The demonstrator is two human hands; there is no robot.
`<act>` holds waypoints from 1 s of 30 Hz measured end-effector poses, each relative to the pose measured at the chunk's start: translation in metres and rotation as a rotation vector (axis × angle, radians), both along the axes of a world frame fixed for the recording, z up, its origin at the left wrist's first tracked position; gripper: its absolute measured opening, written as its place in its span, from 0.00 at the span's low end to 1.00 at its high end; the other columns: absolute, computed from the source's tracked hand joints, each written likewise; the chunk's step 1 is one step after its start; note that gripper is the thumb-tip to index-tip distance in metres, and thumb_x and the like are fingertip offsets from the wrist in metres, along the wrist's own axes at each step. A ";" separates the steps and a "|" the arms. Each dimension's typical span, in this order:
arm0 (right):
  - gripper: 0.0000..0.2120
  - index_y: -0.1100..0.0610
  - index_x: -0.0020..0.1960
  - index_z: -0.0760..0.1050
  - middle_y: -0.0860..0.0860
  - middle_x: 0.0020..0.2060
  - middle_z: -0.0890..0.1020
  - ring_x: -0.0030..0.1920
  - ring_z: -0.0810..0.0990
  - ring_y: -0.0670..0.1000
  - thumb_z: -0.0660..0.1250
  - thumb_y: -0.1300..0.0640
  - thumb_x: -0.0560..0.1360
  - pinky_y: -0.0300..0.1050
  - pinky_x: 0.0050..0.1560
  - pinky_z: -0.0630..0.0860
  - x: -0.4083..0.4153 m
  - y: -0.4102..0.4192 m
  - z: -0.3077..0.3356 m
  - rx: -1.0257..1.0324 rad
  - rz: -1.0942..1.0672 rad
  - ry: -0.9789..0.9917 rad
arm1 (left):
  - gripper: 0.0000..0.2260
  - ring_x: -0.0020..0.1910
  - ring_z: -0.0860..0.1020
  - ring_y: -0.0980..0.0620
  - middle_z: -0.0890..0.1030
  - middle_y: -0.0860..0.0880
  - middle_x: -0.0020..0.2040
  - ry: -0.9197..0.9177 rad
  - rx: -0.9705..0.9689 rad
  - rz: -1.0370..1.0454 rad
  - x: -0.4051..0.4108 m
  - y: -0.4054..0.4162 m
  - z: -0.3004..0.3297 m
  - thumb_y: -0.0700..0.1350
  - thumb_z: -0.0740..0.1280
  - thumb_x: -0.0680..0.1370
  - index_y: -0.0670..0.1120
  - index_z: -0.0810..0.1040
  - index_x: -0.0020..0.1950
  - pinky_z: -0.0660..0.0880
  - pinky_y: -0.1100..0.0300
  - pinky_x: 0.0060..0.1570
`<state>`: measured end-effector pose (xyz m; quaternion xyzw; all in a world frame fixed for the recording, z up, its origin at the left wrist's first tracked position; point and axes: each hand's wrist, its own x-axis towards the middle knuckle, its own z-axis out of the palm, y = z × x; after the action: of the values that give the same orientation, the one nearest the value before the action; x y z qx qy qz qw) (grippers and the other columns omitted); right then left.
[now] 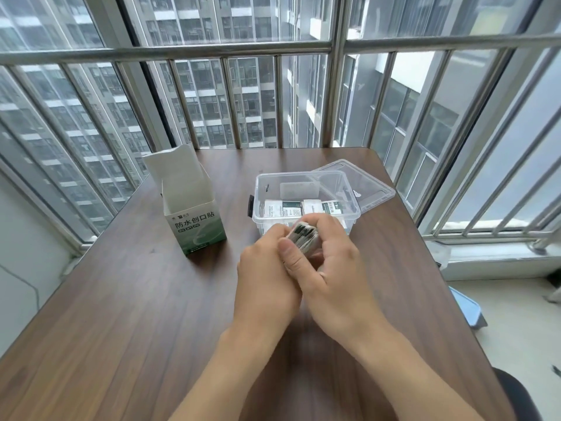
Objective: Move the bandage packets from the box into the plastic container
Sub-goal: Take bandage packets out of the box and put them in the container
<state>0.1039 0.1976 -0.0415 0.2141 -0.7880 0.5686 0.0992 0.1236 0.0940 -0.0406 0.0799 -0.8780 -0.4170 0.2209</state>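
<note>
A stack of bandage packets (303, 235) is held between both hands just in front of the clear plastic container (261, 189). My left hand (267, 268) grips the stack from the left with the thumb along its near edge. My right hand (337, 262) curls round it from the right. Inside the container lie a few white-and-green packets (283, 208). The white and green bandage box (197, 220) stands upright to the left with its top flap open; its inside is hidden from view.
The container's clear lid (373, 186) leans behind its right side. All stands on a dark wooden table (121, 299) against a barred window. A blue bin (469, 311) sits on the floor to the right, and a dark chair edge (522, 396) shows at bottom right.
</note>
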 end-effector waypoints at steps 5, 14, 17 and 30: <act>0.12 0.51 0.59 0.78 0.43 0.45 0.84 0.46 0.81 0.43 0.70 0.52 0.77 0.36 0.48 0.75 -0.015 0.031 0.040 0.259 0.229 0.064 | 0.18 0.29 0.76 0.50 0.82 0.45 0.36 -0.169 0.507 -0.346 -0.006 -0.009 0.016 0.40 0.76 0.67 0.47 0.75 0.54 0.68 0.62 0.20; 0.13 0.56 0.55 0.82 0.53 0.44 0.86 0.34 0.84 0.53 0.77 0.60 0.71 0.41 0.32 0.79 -0.096 0.036 0.133 0.518 0.495 0.016 | 0.25 0.29 0.80 0.51 0.84 0.47 0.41 -0.142 0.407 -0.502 -0.063 -0.021 0.068 0.36 0.78 0.71 0.41 0.70 0.62 0.71 0.60 0.21; 0.12 0.61 0.53 0.82 0.57 0.45 0.86 0.35 0.86 0.55 0.76 0.62 0.71 0.41 0.33 0.81 -0.120 0.026 0.145 0.511 0.523 -0.046 | 0.23 0.29 0.81 0.50 0.82 0.45 0.43 -0.111 0.426 -0.417 -0.075 -0.020 0.073 0.35 0.76 0.72 0.44 0.70 0.61 0.73 0.59 0.22; 0.11 0.59 0.54 0.82 0.57 0.42 0.87 0.36 0.83 0.53 0.75 0.61 0.72 0.42 0.36 0.80 -0.211 0.038 0.124 0.803 0.519 -0.397 | 0.22 0.56 0.78 0.52 0.78 0.55 0.55 0.001 -0.253 -0.191 -0.074 -0.050 0.034 0.57 0.74 0.74 0.52 0.74 0.63 0.76 0.52 0.55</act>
<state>-0.1066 0.2352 0.0826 0.3117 -0.8688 0.2569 -0.2865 0.0492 0.0440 -0.0062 -0.0325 -0.9271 -0.3220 0.1891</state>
